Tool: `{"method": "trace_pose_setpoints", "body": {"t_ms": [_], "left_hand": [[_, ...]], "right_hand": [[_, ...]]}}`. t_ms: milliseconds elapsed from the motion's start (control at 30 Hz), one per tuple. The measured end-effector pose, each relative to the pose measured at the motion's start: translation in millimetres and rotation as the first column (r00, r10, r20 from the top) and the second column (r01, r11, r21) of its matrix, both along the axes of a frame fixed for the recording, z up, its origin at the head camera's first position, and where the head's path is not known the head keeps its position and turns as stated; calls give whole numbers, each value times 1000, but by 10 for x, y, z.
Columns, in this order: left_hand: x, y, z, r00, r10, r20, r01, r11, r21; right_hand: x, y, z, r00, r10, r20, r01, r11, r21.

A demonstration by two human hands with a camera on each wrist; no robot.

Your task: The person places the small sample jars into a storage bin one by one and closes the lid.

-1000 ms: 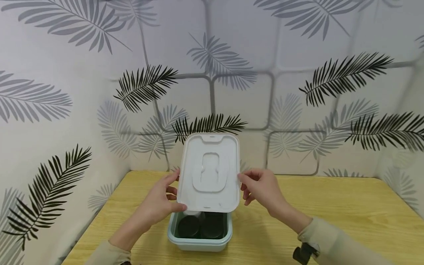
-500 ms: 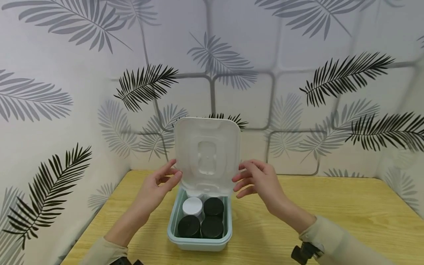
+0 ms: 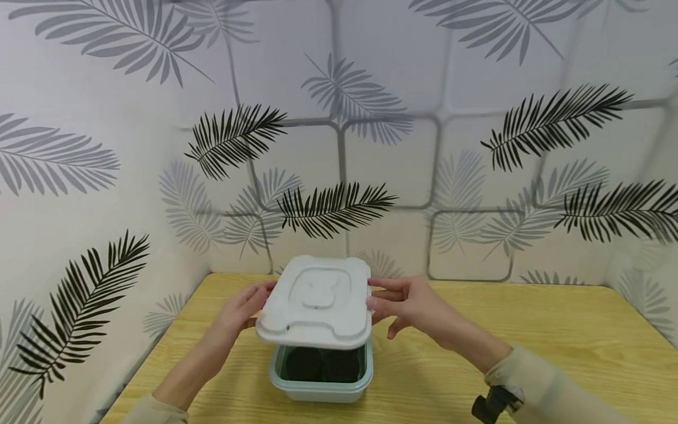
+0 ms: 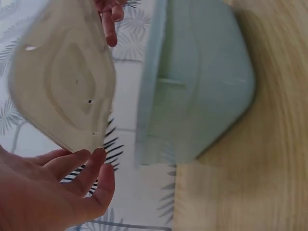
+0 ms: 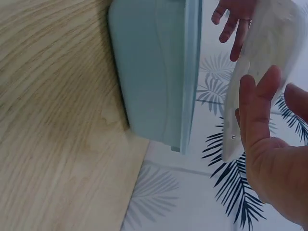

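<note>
Above the pale green box (image 3: 320, 383), white lid (image 3: 316, 306) held level: left hand (image 3: 241, 309) and right hand (image 3: 410, 303) pinch its sides, fingers nearly straight; black jars (image 3: 320, 365) inside.

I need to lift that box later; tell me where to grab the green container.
Probably grip the green container under its protruding rim on the two long side walls, coming from left and right. The white lid hovers above, held by the left hand and right hand.

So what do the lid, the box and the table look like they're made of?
Lid: probably plastic, matte off-white, thin with moulded recesses, slightly translucent in the left wrist view. Box: likely plastic too, pale blue-green, smooth, with rounded corners. Table: light wood or wood-look laminate, with visible grain; which one is unclear.
</note>
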State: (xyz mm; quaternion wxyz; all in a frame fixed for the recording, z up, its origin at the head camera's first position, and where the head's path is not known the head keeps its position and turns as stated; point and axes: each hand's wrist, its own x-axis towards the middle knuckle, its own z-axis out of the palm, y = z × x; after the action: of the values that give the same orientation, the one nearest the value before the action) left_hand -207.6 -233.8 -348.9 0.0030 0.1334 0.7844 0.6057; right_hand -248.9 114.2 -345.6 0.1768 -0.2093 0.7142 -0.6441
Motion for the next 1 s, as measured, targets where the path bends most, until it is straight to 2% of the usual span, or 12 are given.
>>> {"method": "trace_pose_setpoints", "body": {"t_ms": [100,167,300,433,533,667,867,1000], "left_hand": [[21,-21,-105,998,-61,15,62,994,-90],[36,-8,-175,996,-78,35,82,985,-149],[76,49,-316,996,-49,72,67,961,-267],[122,97,-428,999,8,45,8,934,-357],[157,132,-481,999,37,24,-25,918,-395],[191,190,-530,998,67,5,-58,900,-433],[192,235,-554,996,83,-31,-88,894,-440],[189,245,-550,996,85,-27,-88,886,-455]], "right_hand": [[-8,-1,-85,999,41,-11,-41,999,31],[-16,-6,-135,999,49,-21,-48,998,43],[-24,-17,-211,998,35,-58,-30,997,77],[-27,-30,-268,993,31,-117,-16,992,127],[-26,-29,-316,987,41,-158,-17,988,154],[-6,-9,-373,987,45,-151,-20,987,160],[4,13,-416,987,38,-155,-10,983,183],[7,14,-438,986,36,-163,-2,979,204]]}}
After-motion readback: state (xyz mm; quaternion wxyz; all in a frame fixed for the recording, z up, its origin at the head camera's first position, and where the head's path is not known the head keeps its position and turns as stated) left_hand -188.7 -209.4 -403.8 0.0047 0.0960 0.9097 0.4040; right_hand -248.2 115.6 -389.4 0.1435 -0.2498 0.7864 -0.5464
